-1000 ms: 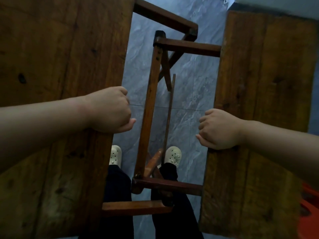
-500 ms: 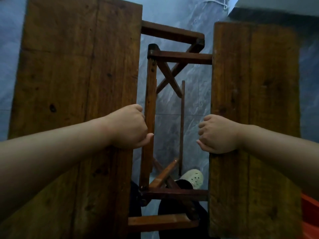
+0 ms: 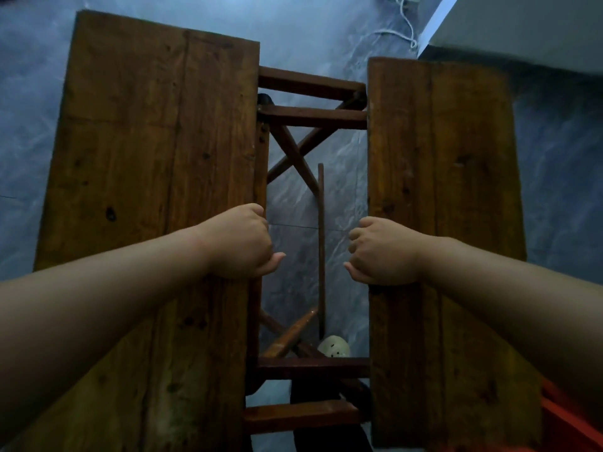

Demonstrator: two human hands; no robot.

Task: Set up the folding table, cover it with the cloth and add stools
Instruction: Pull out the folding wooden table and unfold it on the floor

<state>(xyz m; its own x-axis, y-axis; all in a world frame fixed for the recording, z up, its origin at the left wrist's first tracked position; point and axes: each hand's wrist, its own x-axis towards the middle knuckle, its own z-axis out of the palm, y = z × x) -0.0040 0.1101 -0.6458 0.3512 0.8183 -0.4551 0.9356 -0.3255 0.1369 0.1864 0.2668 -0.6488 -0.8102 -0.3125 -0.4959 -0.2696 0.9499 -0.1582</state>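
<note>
The folding table (image 3: 208,102) stands on the grey floor (image 3: 554,158), its left leaf (image 3: 146,151) and right leaf (image 3: 437,164) parted above the leg frame (image 3: 313,117); the left hand (image 3: 241,243) and right hand (image 3: 381,252) each grip an inner edge with curled fingers, apparently to spread both halves evenly.
</note>
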